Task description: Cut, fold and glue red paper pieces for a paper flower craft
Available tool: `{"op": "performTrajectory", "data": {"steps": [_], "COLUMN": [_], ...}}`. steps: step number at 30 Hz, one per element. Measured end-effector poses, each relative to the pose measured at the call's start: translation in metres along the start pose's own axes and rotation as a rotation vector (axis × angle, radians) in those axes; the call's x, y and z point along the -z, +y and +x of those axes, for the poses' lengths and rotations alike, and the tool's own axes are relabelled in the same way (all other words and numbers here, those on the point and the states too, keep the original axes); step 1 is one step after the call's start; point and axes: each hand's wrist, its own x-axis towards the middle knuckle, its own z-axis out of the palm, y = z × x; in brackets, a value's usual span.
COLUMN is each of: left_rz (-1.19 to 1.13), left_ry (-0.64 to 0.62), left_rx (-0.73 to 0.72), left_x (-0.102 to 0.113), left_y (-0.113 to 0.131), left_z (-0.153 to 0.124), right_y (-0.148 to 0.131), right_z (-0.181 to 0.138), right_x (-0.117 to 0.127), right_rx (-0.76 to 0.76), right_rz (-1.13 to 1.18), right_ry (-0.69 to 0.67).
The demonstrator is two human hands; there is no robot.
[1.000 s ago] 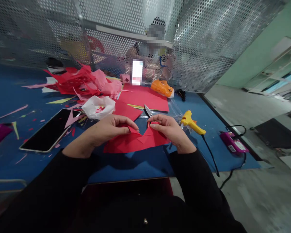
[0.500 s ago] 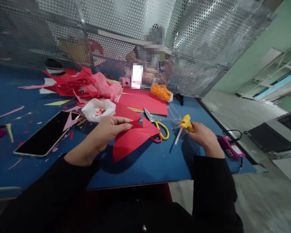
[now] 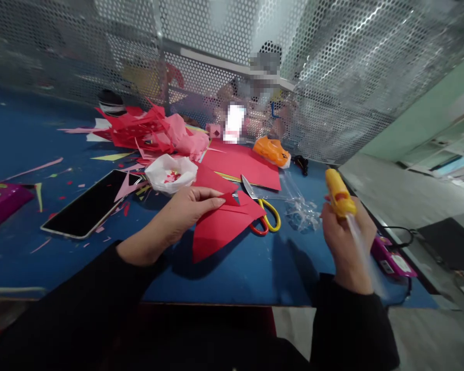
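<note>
Blue surface (image 3: 232, 283) spans frame, paper scraps (image 3: 135, 129) heaped upper left, black-screened phone (image 3: 90, 203) lower left. Left hand (image 3: 178, 216) pinches cut red paper (image 3: 218, 232), frame center. Right hand (image 3: 350, 247), right side, grips yellow glue gun (image 3: 338, 190). Scissors (image 3: 271, 214) by paper's right tip. Perforated screen (image 3: 332, 77) behind, green wall (image 3: 421, 121) upper right, grey floor (image 3: 390, 170) right.
</note>
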Motion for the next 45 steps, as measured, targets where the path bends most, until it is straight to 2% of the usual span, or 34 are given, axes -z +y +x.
{"op": "performTrajectory", "data": {"steps": [3, 5, 7, 9, 12, 17, 22, 45], "left_rz": [0.032, 0.034, 0.043, 0.063, 0.086, 0.076, 0.085, 0.051], "left_ry": [0.011, 0.010, 0.013, 0.016, 0.025, 0.046, 0.052, 0.056], "left_rx": [0.001, -0.005, -0.041, -0.093, -0.131, -0.099, -0.109, -0.096], "left_x": [0.000, 0.002, 0.003, 0.004, 0.004, 0.001, 0.000, -0.004], "left_y": [-0.003, -0.005, -0.009, -0.012, -0.013, -0.009, -0.007, -0.003], "left_z": [0.002, 0.004, 0.006, 0.007, 0.006, 0.001, -0.001, -0.004], "right_y": [-0.047, -0.073, -0.090, -0.098, -0.100, -0.098, -0.100, -0.096], "right_z": [-0.025, -0.042, -0.055, -0.062, -0.065, -0.064, -0.065, -0.066], "right_x": [-0.005, -0.009, -0.013, -0.017, -0.020, -0.021, -0.021, -0.024], "right_rx": [-0.150, -0.148, -0.048, 0.067, 0.165, 0.183, 0.235, 0.258], "right_rz": [0.459, 0.640, 0.704, 0.668, 0.588, 0.472, 0.457, 0.411], "right_ry": [-0.164, -0.291, -0.385, -0.433, -0.432, -0.376, -0.392, -0.357]}}
